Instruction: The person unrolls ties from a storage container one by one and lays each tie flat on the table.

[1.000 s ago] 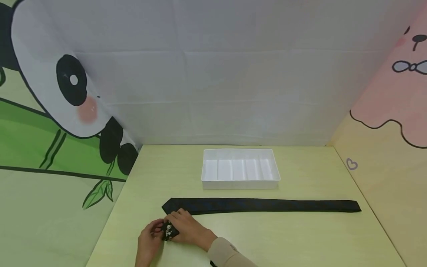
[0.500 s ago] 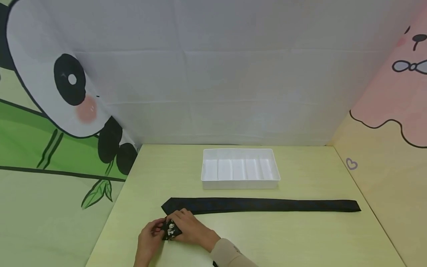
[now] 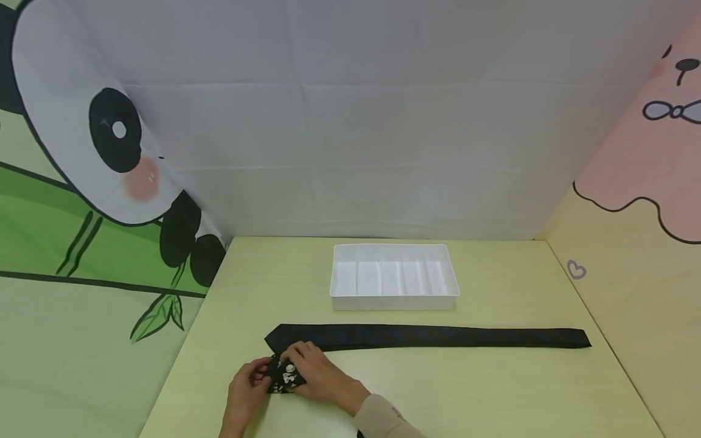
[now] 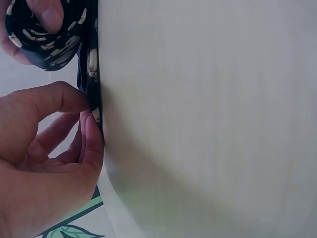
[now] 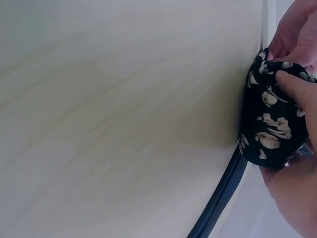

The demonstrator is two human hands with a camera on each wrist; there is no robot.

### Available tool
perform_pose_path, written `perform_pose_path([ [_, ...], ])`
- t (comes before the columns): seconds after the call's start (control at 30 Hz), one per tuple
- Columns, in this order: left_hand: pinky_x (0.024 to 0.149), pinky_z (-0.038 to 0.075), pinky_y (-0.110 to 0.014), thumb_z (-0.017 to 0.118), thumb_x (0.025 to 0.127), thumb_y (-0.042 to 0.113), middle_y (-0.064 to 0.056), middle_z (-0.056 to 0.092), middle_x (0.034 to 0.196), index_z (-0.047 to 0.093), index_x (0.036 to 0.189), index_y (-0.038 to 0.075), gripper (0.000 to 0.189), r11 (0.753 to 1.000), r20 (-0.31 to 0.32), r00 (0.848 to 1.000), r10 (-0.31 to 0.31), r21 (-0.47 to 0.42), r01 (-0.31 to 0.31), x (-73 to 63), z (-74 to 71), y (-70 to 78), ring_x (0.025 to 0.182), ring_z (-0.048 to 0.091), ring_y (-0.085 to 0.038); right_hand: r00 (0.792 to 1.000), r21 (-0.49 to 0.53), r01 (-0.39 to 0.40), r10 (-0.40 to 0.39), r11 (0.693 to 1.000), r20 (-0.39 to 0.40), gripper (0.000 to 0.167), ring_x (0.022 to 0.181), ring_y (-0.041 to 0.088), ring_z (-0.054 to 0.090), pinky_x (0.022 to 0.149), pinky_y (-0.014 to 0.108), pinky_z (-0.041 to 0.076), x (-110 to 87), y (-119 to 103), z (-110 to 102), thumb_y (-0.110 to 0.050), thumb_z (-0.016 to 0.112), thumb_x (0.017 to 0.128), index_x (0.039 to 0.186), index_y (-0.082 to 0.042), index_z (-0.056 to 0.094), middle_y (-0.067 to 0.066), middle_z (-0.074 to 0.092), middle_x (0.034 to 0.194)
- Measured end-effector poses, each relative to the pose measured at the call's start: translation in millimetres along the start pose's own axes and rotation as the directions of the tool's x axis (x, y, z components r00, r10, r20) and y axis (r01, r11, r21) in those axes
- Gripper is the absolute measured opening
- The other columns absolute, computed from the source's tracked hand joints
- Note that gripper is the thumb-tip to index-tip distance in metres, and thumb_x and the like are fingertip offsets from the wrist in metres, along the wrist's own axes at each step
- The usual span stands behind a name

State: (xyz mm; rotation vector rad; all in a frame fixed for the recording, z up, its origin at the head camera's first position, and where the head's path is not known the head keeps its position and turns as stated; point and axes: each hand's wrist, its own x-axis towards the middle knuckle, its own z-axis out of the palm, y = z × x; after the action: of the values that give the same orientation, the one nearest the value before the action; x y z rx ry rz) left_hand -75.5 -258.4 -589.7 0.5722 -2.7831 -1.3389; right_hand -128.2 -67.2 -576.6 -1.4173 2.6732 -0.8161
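A black necktie [image 3: 287,377] with a pale print lies near the front left of the table, partly rolled up. My left hand [image 3: 245,389] pinches its flat end between thumb and fingertips; the left wrist view shows this grip on the thin cloth edge [image 4: 93,94]. To the right, my right hand [image 3: 324,378] holds the rolled part, with the thumb on the roll [image 5: 270,126] in the right wrist view. Just behind the hands, a second, plain dark necktie [image 3: 438,337] is stretched out flat from left to right, its pointed end at the left.
A white compartment tray [image 3: 395,303] stands farther back on the pale yellow table [image 3: 493,395]. A white cloth wall [image 3: 356,152] closes off the back, with printed panels on both sides. A dark strip [image 5: 218,198] shows below the roll in the right wrist view.
My right hand has shifted slightly to the right with the roll, and more of the printed necktie shows between the hands. The left hand stays in place at the end.
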Motion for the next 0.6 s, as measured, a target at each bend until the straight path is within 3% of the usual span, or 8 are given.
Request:
perform_pose_path([
  [0.37,0.08,0.05,-0.04,0.063,0.089,-0.012,-0.016,0.058,0.109,0.065,0.125,-0.002,0.037,1.0,-0.005,1.0,-0.006,0.007,0.006,-1.0,3.0,0.4,0.096,0.057,-0.027,1.0,-0.032,0.007,-0.008,0.999,-0.02,0.061,0.113,0.012,0.052,0.101,0.027,0.043,-8.0,5.0,-3.6,-0.025,0.085,0.086,0.136,-0.015,0.051,0.0,0.054,0.127],
  [0.6,0.076,0.049,-0.031,0.063,0.088,-0.012,-0.015,0.058,0.107,0.066,0.124,-0.002,0.037,1.0,-0.002,1.0,0.007,0.009,-0.007,-1.6,2.6,-0.7,0.095,0.056,-0.025,1.0,-0.015,-0.017,0.017,1.0,-0.022,0.062,0.112,0.01,0.054,0.099,0.027,0.045,-12.6,6.6,-5.6,-0.024,0.085,0.086,0.136,-0.017,0.05,-0.002,0.057,0.123],
])
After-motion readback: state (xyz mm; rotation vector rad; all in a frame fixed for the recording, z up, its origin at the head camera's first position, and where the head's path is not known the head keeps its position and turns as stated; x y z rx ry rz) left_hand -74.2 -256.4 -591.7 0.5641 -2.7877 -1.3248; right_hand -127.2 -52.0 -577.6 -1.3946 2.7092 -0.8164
